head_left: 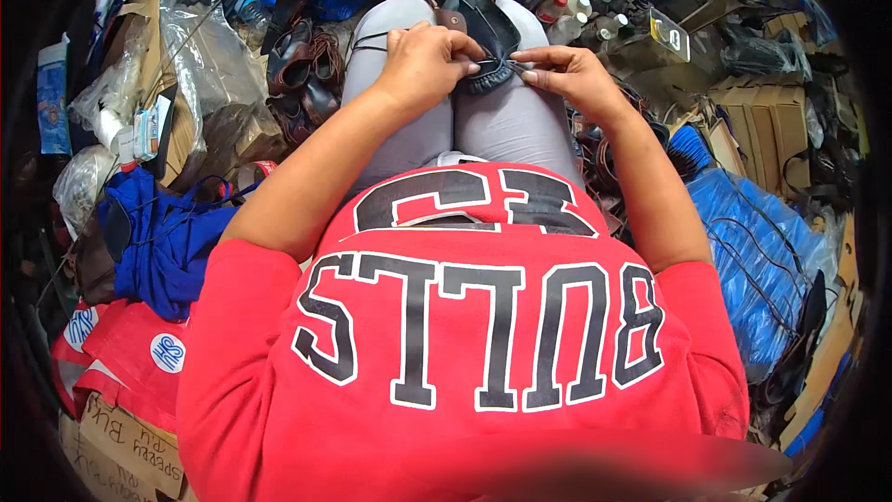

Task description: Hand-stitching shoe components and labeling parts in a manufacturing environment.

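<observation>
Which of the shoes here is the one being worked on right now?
The dark shoe on the person's lap, gripped by the left hand and right hand. The brown shoes lie untouched on the left.

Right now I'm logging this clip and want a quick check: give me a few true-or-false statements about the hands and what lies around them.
1. Both hands pinch the dark shoe on the lap. True: left hand, right hand.
2. The shoe is white. False: it is dark, with a brown loop.
3. Brown shoes lie to the person's left. True.
4. The blue cloth covers the knees. False: it lies to the left.
5. White-capped bottles stand ahead. True.
</observation>
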Tool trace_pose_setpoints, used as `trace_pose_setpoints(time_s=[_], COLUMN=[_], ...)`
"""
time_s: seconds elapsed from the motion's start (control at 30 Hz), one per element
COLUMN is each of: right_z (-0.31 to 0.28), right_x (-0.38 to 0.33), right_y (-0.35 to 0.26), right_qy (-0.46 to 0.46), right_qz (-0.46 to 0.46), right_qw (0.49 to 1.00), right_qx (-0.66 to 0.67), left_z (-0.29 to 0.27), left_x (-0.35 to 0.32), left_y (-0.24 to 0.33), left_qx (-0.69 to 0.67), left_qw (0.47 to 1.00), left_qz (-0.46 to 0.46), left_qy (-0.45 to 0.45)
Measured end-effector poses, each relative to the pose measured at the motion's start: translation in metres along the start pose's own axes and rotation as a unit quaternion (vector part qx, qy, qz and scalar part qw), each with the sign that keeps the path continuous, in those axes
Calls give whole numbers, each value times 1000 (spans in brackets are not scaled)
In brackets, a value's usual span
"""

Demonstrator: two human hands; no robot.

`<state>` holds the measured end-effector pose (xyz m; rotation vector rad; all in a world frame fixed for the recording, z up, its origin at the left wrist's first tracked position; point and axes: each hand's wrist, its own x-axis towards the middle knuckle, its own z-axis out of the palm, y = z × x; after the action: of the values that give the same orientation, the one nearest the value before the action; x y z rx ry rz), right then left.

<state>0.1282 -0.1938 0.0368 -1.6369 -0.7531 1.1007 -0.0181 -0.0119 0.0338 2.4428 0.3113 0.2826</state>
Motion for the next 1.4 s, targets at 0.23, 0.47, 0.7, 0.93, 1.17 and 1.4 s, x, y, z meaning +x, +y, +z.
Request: trace_pose_setpoints(time_s=[0.23,0.47,0.7,0.93,1.17,1.4], right_z=[4,-3,-18,-31,-56,-7], right_x=[9,21,9,-12,20,-6], right_y=[-1,-4,3,3,2,-49], right_qy=[18,-44,10,8,203,32], right_qz=[-16,-16,-56,-37,-135,-213], right_qw=[1000,998,998,990,838,768], right_qx=[-5,-33,-27,-135,-489,-603], left_z=[12,-10,-19,-9,-9,-6], left_x=[17,28,16,24,27,22], left_y=[5,17,2,14,16,7], left_qx=[-92,38,33,6,65,58], left_qw=[989,994,993,989,976,977], left_qz=[-101,32,22,29,98,126], left_qy=[-62,-102,-110,-145,-183,-161])
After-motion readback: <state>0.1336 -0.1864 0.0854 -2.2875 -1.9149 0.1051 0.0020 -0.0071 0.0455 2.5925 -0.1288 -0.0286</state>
